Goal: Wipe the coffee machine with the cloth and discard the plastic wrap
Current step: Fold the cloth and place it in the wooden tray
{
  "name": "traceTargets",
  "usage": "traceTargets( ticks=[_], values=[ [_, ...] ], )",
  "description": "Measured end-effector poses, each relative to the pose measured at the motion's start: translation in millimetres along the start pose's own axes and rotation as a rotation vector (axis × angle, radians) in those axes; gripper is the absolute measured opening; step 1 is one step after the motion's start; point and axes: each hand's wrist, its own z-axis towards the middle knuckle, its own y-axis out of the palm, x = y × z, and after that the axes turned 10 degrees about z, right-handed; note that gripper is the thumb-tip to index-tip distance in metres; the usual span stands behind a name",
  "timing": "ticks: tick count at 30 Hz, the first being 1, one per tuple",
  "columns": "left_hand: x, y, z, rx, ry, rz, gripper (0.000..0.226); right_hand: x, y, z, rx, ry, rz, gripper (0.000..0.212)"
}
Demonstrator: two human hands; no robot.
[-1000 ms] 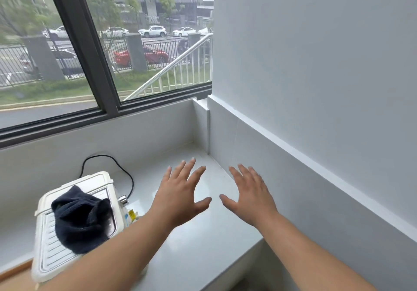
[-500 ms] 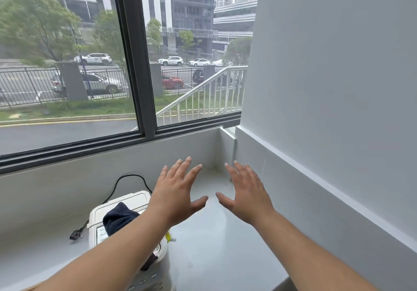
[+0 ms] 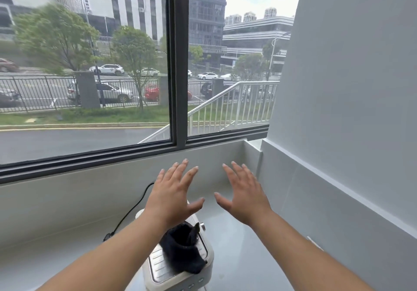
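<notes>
A cream-white coffee machine (image 3: 204, 270) stands on the grey counter (image 3: 243, 257) at the bottom centre, partly behind my left forearm. A dark cloth (image 3: 184, 251) lies crumpled on its ridged metal top. My left hand (image 3: 173, 195) hovers above the machine's far end, fingers spread and empty. My right hand (image 3: 244, 197) is held beside it to the right, also spread and empty, over bare counter. No plastic wrap shows in this view.
A black power cord (image 3: 130, 214) runs from the machine along the low back wall to a plug on the counter. A large window with a dark frame (image 3: 179, 65) fills the upper view. A grey wall (image 3: 349, 110) with a ledge bounds the right side.
The view has swung left and tilted up, so the machine sits nearer the centre bottom. Both hands stay spread and empty in front of me.
</notes>
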Motion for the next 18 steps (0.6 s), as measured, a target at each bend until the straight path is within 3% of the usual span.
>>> traceTargets(
  ticks=[18],
  values=[
    [-58,10,-65,-0.153,-0.032,0.009,0.083,-81,52,-6,-0.127,-0.106,-0.059,0.081]
  ],
)
